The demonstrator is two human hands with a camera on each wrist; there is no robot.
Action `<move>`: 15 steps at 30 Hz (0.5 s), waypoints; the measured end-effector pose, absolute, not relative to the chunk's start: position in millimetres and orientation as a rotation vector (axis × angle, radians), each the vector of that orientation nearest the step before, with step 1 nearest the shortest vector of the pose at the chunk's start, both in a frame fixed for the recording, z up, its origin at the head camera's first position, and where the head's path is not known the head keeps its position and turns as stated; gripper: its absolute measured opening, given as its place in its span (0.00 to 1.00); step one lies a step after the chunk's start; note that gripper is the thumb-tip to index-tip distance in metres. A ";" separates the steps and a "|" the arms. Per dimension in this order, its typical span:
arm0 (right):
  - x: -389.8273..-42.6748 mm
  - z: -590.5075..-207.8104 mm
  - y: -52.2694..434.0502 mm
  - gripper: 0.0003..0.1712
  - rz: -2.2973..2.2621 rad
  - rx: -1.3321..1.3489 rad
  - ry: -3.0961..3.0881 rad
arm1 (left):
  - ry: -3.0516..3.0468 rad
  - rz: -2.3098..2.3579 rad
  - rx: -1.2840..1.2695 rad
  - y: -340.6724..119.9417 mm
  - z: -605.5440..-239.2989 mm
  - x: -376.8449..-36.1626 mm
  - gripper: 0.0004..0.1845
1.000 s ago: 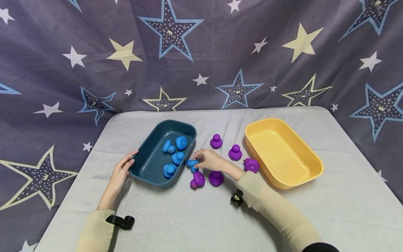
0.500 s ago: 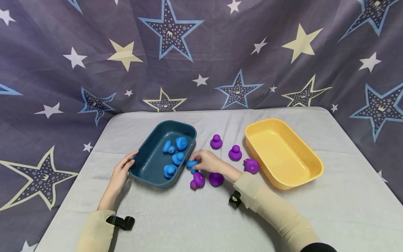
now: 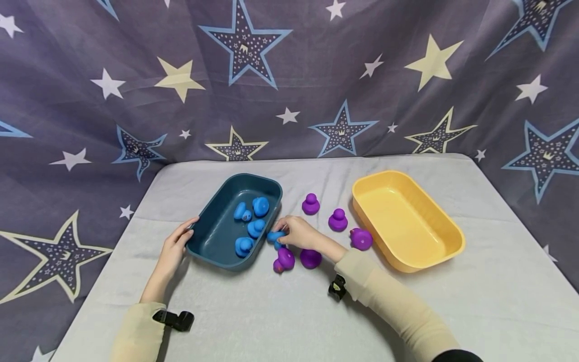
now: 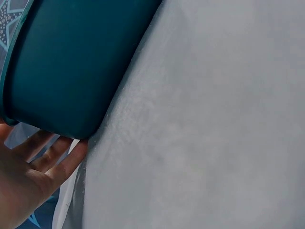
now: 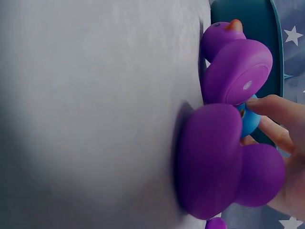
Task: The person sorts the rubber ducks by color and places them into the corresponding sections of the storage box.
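Observation:
My left hand [image 3: 173,245] rests against the left end of a dark teal tub [image 3: 208,236]. In the left wrist view its fingers [image 4: 64,164] lie nearly straight along the tub's outer wall, with one fingertip up by the rim. My right hand [image 3: 298,231] pinches a blue rubber duck [image 3: 274,236] between thumb and fingers, just outside the tub's right wall. Inside the tub sit several blue rubber ducks [image 3: 256,228]. Close to the right hand, a purple duck [image 5: 243,71] lies tipped over, showing its base, and another purple duck [image 5: 209,162] is partly under the wrist.
Further purple ducks [image 3: 310,203] stand between the two tubs, one [image 3: 361,239] beside a yellow tub [image 3: 420,236] with nothing in it. A light cloth covers the table [image 3: 271,317]. Behind hangs a dark star-patterned curtain [image 3: 289,65].
The right forearm has shifted slightly left, and its wrist hides more of the purple duck beneath. The pinch on the blue duck and the left hand look the same.

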State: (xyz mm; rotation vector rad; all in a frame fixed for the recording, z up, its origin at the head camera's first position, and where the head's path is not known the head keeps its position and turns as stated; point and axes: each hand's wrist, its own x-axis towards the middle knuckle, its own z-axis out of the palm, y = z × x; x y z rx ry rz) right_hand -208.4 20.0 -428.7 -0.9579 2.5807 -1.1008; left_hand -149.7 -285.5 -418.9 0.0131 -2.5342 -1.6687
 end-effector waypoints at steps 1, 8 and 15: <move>-208.4 -428.6 20.3 0.10 -1.102 -0.968 2.580 | -2.534 -1.669 0.016 -285.5 -419.0 -149.7 0.20; -208.4 -428.6 23.9 0.09 -1.144 -1.062 2.558 | -2.541 -1.673 0.028 -285.4 -419.6 -149.5 0.20; -208.6 -427.2 28.5 0.09 -1.184 -1.053 2.545 | -2.526 -1.687 0.022 -285.2 -419.3 -150.0 0.20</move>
